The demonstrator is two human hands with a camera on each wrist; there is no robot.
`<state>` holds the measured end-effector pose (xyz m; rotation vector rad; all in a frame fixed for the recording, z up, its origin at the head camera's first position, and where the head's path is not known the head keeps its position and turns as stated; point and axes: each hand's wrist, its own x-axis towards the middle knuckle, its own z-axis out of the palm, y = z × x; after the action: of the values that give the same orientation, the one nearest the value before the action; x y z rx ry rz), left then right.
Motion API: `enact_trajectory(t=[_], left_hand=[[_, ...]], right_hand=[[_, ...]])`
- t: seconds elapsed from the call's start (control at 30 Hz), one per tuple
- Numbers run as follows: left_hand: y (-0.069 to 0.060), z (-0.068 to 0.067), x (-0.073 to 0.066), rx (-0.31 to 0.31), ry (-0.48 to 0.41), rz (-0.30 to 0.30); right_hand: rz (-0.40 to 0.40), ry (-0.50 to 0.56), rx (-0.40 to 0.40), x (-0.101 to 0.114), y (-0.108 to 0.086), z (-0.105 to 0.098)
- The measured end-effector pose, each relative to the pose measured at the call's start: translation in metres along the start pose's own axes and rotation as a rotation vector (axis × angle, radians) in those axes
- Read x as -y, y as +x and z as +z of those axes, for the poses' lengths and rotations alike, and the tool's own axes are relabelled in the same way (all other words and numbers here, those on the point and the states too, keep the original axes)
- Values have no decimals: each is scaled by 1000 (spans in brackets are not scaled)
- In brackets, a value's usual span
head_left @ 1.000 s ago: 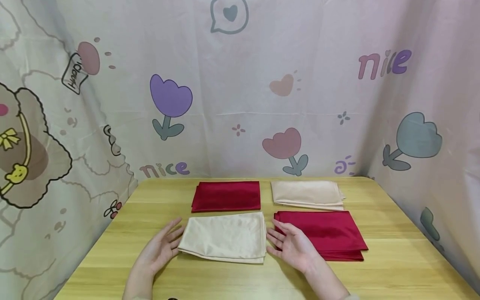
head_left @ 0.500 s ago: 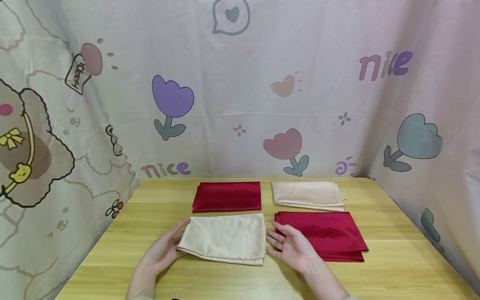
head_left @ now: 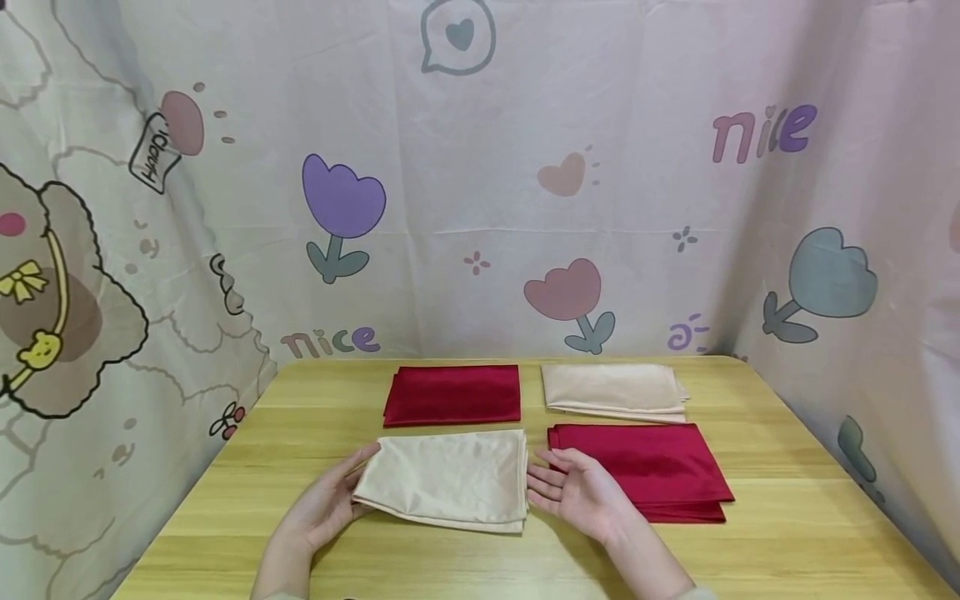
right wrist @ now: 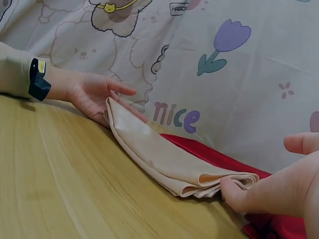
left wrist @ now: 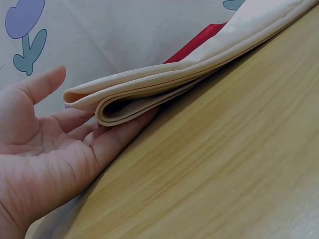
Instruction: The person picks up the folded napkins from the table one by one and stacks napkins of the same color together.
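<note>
Bordering open tabletop, cream cloth overlies left fingers.

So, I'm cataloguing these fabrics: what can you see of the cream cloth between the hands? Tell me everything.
The cream cloth is folded into a roughly rectangular stack of layers, with rounded folds, faint creases and a satin-like sheen. It sits low over the wood-grain table, nearer the person than a folded red cloth. Its left end is raised on the fingers of the left hand; the right hand appears to touch its right end.
</note>
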<state>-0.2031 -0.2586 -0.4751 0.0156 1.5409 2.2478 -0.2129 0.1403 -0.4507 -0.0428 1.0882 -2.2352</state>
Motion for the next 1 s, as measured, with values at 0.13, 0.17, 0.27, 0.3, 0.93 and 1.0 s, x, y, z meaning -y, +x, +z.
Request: enact_trajectory(t=[0.13,0.17,0.27,0.3,0.93,1.0], left_hand=[[-1,0,0,-3,-3,0],[-1,0,0,-6,-2,0],[-2,1,0,-13,8,-2],[-2,1,0,-16,15,-1],[1,2,3,-34,50,33],[0,2,3,-51,49,25]], right_hand=[[1,-25,-17,-1,4,1],[1,-33,-22,-2,5,1],[4,-52,-44,-2,9,1],[8,-53,-49,-2,11,1],[-25,-242,15,-9,36,14],[-48,-317,1,-10,35,16]])
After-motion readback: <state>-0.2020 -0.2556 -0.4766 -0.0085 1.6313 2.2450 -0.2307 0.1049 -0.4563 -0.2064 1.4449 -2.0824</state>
